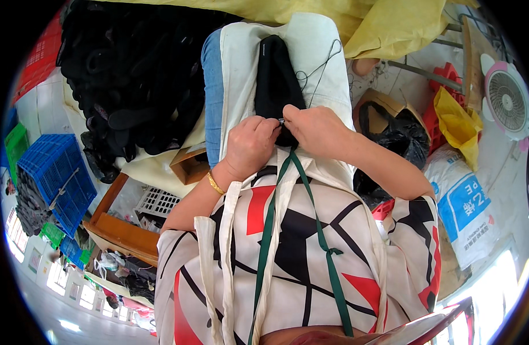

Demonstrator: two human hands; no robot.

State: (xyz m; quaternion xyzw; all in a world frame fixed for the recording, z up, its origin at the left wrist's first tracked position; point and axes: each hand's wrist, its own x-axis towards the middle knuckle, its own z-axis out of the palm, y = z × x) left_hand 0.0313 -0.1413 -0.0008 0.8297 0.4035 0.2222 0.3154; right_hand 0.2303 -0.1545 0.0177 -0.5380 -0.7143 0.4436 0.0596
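Note:
A long black cloth piece (272,75), narrow at its far end, lies over the white apron (325,75) on my lap. Both hands meet at its near part. My left hand (250,144) has its fingers closed in a pinch on the cloth's edge. My right hand (316,129) is closed too, thumb and forefinger pressed together right beside the left fingertips. A tiny shiny thing (281,120) shows between the fingertips, too small to name. Dark thread (317,80) trails loosely over the apron to the right of the cloth.
A big heap of black pieces (138,75) fills the far left. Left of me are a blue crate (60,178) and a wooden stool (123,236). On the right lie a cardboard box (385,109), a black plastic bag (399,141), a white sack (463,207) and a fan (506,98).

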